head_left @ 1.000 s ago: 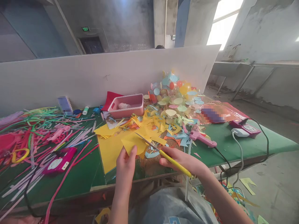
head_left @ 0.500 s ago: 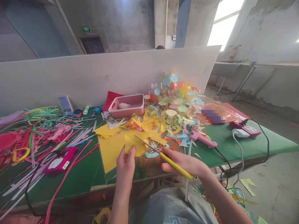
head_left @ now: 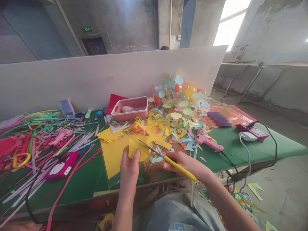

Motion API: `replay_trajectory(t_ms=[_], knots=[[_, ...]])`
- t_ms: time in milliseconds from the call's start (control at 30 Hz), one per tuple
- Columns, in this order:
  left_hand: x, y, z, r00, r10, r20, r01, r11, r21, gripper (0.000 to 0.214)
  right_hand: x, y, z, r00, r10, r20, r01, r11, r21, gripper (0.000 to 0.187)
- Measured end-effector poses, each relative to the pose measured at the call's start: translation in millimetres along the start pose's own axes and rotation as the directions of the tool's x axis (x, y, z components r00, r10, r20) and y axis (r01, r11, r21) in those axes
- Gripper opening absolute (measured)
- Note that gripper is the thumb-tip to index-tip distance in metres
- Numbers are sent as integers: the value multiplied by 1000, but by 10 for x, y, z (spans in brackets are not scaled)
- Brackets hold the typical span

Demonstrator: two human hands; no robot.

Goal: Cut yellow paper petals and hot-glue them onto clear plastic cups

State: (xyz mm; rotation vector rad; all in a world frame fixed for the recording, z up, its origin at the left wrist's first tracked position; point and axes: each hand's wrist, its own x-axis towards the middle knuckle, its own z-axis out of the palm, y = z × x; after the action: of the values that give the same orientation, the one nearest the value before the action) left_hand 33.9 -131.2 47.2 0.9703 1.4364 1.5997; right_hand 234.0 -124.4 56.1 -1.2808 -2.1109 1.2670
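Pinching a small yellow paper piece in the left hand above the green-topped table, gripping slim yellow-handled metal scissors in the right hand, ideally turning the paper steadily into short snips clear of the pinch

You wear a grey-blue garment, its cloth creased. A blue marking with a pale outline shows on it, cut off by the view's lower edge. Your left grip, right grip and forearms are bare.
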Motion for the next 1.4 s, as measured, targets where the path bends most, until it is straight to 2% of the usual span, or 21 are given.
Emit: replay_trajectory(t_ms=[133, 233, 333, 467, 633, 733, 867, 1000, 1167, 1267, 1400], knots=[[-6, -30, 48, 999, 8, 34, -5, 996, -88, 49, -1, -3, 11, 999, -35, 0, 35, 998, 56, 51], [-32, -56, 99, 999, 32, 8, -30, 984, -173, 44, 11, 1, 40, 998, -61, 0, 60, 994, 93, 50], [-60, -75, 128, 999, 29, -22, -33, 981, -192, 45, 40, 3, 86, 998, -40, -49, 44, 995, 92, 53], [-60, -108, 92, 1000, 28, -14, -30, 985, -172, 49, 51, 8, 103, 995, -14, -96, 23, 995, 93, 55], [-14, -148, 8, 998, 16, -55, -22, 993, -117, 41, -23, 10, 14, 998, -69, 8, 69, 997, 19, 55], [-4, -127, -1, 999, 7, -51, -11, 996, -84, 39, -54, -6, -20, 995, -95, 26, 96, 995, -19, 58], [-21, -61, 15, 999, 45, -9, -45, 999, -20, 36, -43, -22, -8, 998, -50, 39, 51, 998, -44, 58], [-42, -19, 19, 998, 63, 13, -63, 997, 51, 33, 10, 14, 30, 1000, -17, -4, 17, 1000, 5, 52], [-31, -47, 8, 998, 58, -14, -57, 998, 36, 32, 12, 35, 29, 997, -26, -71, 31, 997, 65, 53], [-3, -92, -5, 998, 54, -25, -52, 997, 54, 30, -36, 12, -15, 998, -56, -23, 57, 997, 54, 51], [38, -146, -14, 992, 127, -19, -125, 990, 68, 31, -55, 0, -52, 998, -54, 36, 54, 999, -3, 55]])
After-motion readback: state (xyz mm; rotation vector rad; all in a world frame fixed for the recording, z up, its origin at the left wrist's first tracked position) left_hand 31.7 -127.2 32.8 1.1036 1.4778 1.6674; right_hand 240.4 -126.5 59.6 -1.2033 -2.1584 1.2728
